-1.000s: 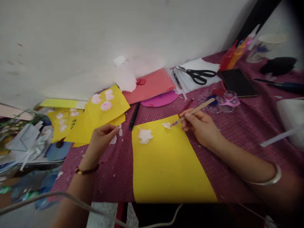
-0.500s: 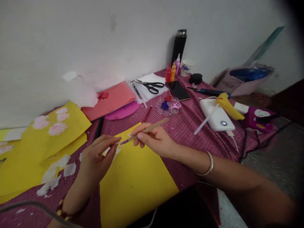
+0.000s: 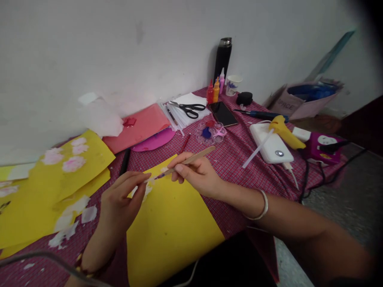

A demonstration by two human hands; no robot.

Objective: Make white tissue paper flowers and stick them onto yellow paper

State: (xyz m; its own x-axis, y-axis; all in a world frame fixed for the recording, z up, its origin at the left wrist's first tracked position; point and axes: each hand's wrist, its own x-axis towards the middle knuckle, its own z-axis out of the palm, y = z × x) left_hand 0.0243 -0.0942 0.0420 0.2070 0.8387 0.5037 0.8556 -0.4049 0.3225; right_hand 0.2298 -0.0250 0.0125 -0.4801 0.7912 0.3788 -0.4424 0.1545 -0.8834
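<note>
My right hand (image 3: pixel 197 173) is closed around a flat wooden craft stick (image 3: pixel 199 154), which slants down to the left with purple paint on its lower end. That painted end is close to the fingertips of my left hand (image 3: pixel 124 193), whose thumb and forefinger pinch a small whitish scrap of tissue paper (image 3: pixel 147 180). Both hands are above a yellow sheet of paper (image 3: pixel 173 227). White tissue pieces (image 3: pixel 147 193) lie on this sheet's upper left part, partly hidden by my left hand.
Yellow sheets with pink tissue flowers (image 3: pixel 74 164) lie left, near loose white tissue scraps (image 3: pixel 89 214). Behind are a clear paint palette (image 3: pixel 211 133), scissors (image 3: pixel 191 109), paint bottles (image 3: pixel 216 91), a phone (image 3: pixel 223 113) and a black flask (image 3: pixel 223 59). A white power bank (image 3: pixel 271 147) and a yellow glue gun (image 3: pixel 287 133) are right.
The stick's painted end has shifted slightly right, a little away from my left fingertips. My left hand keeps its pinch. The whole view has moved slightly.
</note>
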